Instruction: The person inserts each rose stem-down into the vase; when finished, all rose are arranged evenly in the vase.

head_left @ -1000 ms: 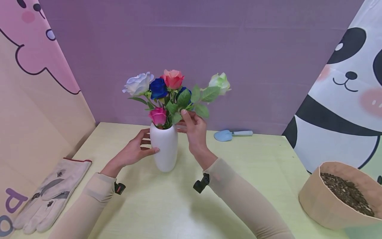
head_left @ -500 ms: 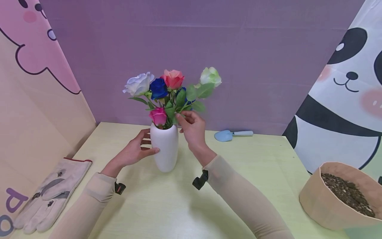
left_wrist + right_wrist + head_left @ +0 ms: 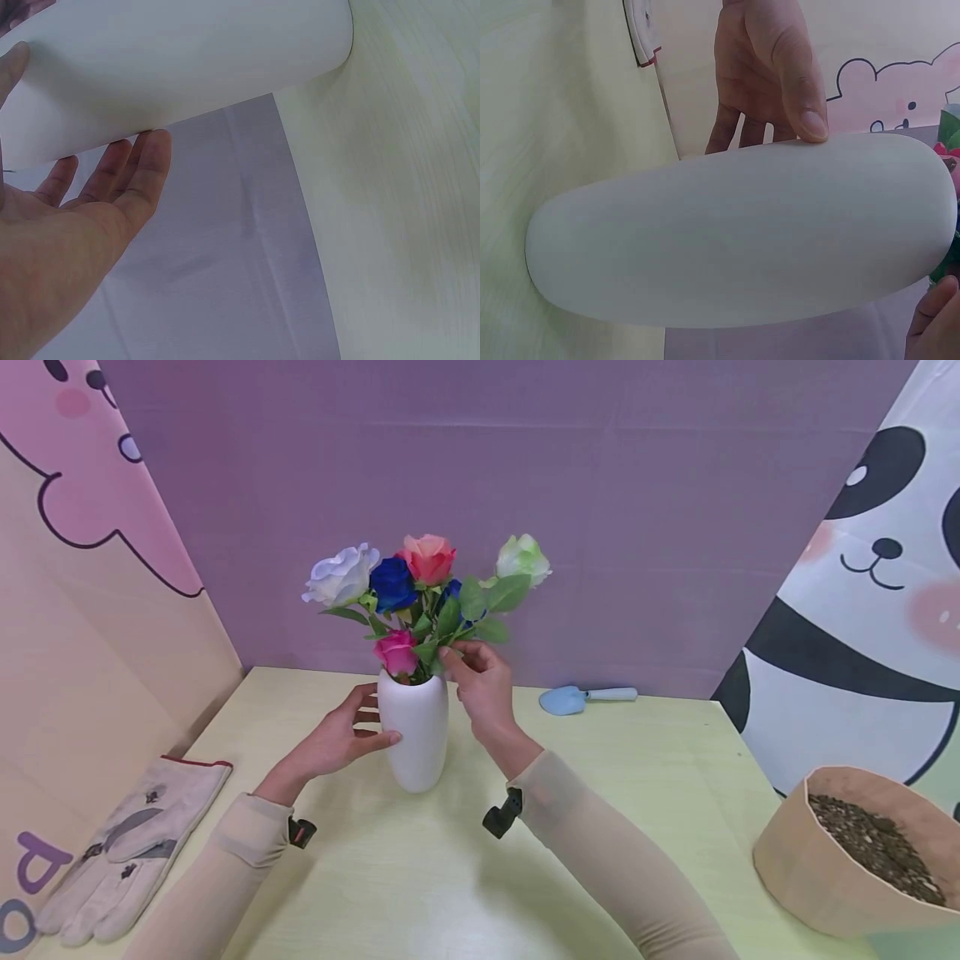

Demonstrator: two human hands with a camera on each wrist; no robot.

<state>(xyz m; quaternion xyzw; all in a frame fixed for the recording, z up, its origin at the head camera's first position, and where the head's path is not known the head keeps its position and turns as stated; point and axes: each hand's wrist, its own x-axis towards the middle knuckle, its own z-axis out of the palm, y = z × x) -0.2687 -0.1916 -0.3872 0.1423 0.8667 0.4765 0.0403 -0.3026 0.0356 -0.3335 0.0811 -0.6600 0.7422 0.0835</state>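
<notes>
A white vase point(image 3: 414, 735) stands upright on the table with several roses in its mouth. My left hand point(image 3: 341, 737) holds it from the left, thumb on the front and fingertips against the side. At the rim, my right hand point(image 3: 483, 681) pinches the stem of a pale green-white rose point(image 3: 523, 560) that leans out to the right. The stem is mostly hidden by leaves and fingers. About it are a coral rose point(image 3: 428, 559), a dark blue rose point(image 3: 392, 584), a pale lilac rose point(image 3: 341, 575) and a pink rose point(image 3: 397, 652); another blue bloom is partly covered by leaves.
A blue trowel point(image 3: 587, 698) lies at the table's back edge, right of the vase. Grey gardening gloves point(image 3: 135, 852) lie at the left. A tan pot point(image 3: 825, 868) of soil stands at the right front. A purple backdrop point(image 3: 637, 527) closes off the rear.
The green-white rose has swung left, closer to the others, as my right hand shifts slightly left. The other blooms lean a little further left now. My left hand stays on the vase.
</notes>
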